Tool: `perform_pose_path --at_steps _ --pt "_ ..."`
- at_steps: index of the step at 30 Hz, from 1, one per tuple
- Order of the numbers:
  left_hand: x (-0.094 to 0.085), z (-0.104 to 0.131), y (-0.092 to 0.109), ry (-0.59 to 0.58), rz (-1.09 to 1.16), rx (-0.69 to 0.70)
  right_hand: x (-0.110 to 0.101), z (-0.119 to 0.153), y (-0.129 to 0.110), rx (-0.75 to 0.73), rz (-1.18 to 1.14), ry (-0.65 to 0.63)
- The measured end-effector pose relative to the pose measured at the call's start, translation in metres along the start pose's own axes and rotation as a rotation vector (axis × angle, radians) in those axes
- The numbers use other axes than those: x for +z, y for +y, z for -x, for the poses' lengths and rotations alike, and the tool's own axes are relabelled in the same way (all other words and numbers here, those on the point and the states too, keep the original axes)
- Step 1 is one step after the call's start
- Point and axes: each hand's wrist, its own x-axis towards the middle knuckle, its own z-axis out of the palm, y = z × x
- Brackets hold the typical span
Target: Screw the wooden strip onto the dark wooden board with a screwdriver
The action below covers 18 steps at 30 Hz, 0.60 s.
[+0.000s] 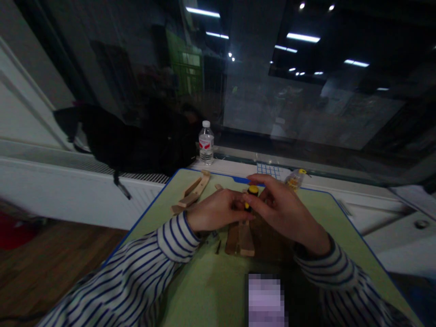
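Observation:
A yellow-and-black handle, like a short screwdriver's [253, 190], stands roughly upright above a wooden strip [247, 244]. The thumb and curled fingers of my right hand [286, 210] are around this handle. My left hand [218, 211] has its fingers closed together just below, at the lower part of the tool and over the strip; what they pinch is hidden. Under the strip lies a brown board [233, 240]. On the table left of the board rests a dark screw [218, 247], with a small clear item [214, 234] partly behind my left wrist.
Several wooden pieces [194, 194] lie at the table's [190, 290] back left. A phone [266, 299] is at the near side. Beyond the blue-edged table are a water bottle [206, 144], a small bag of parts [294, 180], a black bag [136, 141] and a dark window.

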Motion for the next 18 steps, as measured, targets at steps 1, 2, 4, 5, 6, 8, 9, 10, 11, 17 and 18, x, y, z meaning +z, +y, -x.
perform_pose_path --at_steps 1,2,4,5,6,8,9,10,11,17,18 --pt "0.0004 -0.0005 -0.0011 0.002 -0.003 0.007 -0.0017 0.0009 -0.0001 -0.007 -0.031 -0.032" --pt "0.0007 -0.0009 -0.0021 0.003 -0.011 0.011 -0.0034 0.0017 0.0000 -0.022 -0.054 -0.058" --pt "0.0008 -0.0014 -0.0037 -0.002 -0.031 0.015 -0.0062 0.0029 0.0007 -0.053 -0.073 -0.088" --pt "0.0008 -0.0015 -0.0042 -0.008 -0.040 0.019 -0.0071 0.0032 0.0013 -0.062 -0.066 -0.090" --pt "0.0007 -0.0015 -0.0045 -0.008 -0.048 0.020 -0.0078 0.0032 0.0019 -0.066 -0.053 -0.087" --pt "0.0009 -0.0015 -0.0047 0.006 -0.064 0.012 -0.0082 0.0026 0.0031 -0.075 -0.022 -0.076" --pt "0.0011 -0.0015 -0.0046 0.019 -0.069 0.004 -0.0080 0.0020 0.0038 -0.084 -0.010 -0.069" --pt "0.0014 -0.0014 -0.0044 0.032 -0.071 -0.003 -0.0077 0.0014 0.0043 -0.093 -0.001 -0.061" --pt "0.0017 -0.0014 -0.0041 0.040 -0.068 -0.009 -0.0073 0.0009 0.0049 -0.102 0.003 -0.054" --pt "0.0026 -0.0011 -0.0025 0.047 -0.045 -0.005 -0.0047 -0.0004 0.0067 -0.104 -0.004 -0.031" --pt "0.0027 -0.0012 -0.0027 0.047 -0.051 -0.003 -0.0044 -0.0005 0.0069 -0.100 0.002 -0.027"
